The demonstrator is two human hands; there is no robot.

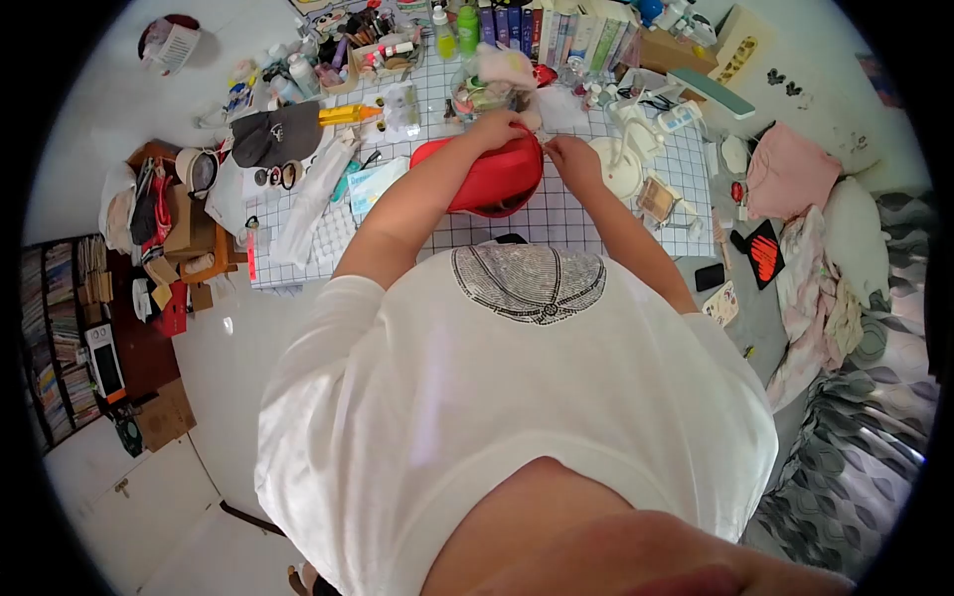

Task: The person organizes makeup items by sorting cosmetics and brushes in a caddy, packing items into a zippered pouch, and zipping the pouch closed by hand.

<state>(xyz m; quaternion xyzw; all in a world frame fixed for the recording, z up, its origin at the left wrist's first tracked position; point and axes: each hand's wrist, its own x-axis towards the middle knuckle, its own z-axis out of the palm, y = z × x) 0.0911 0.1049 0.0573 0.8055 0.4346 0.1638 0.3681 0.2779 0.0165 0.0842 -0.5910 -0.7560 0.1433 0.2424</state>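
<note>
A red zip pouch (pixel 502 177) sits on the white grid-patterned tablecloth in front of my chest, with a dark gap along its near edge. My left hand (pixel 495 129) reaches over its far side, fingers curled on the top rim and partly hidden. At the pouch's right end, my right hand (pixel 571 159) is closed in a pinch close to its edge. What those fingertips grip is too small to make out. Just beyond the pouch stands a clear round container (pixel 487 94) with a fluffy pink item (pixel 507 67) on top.
Books (pixel 566 38) and bottles (pixel 467 30) line the table's back. Right of my right hand are a white round-based device (pixel 616 169) and a compact (pixel 658 199). A dark grey cloth item (pixel 275 136), an orange tube (pixel 348 114) and a blue-white packet (pixel 378 186) lie left.
</note>
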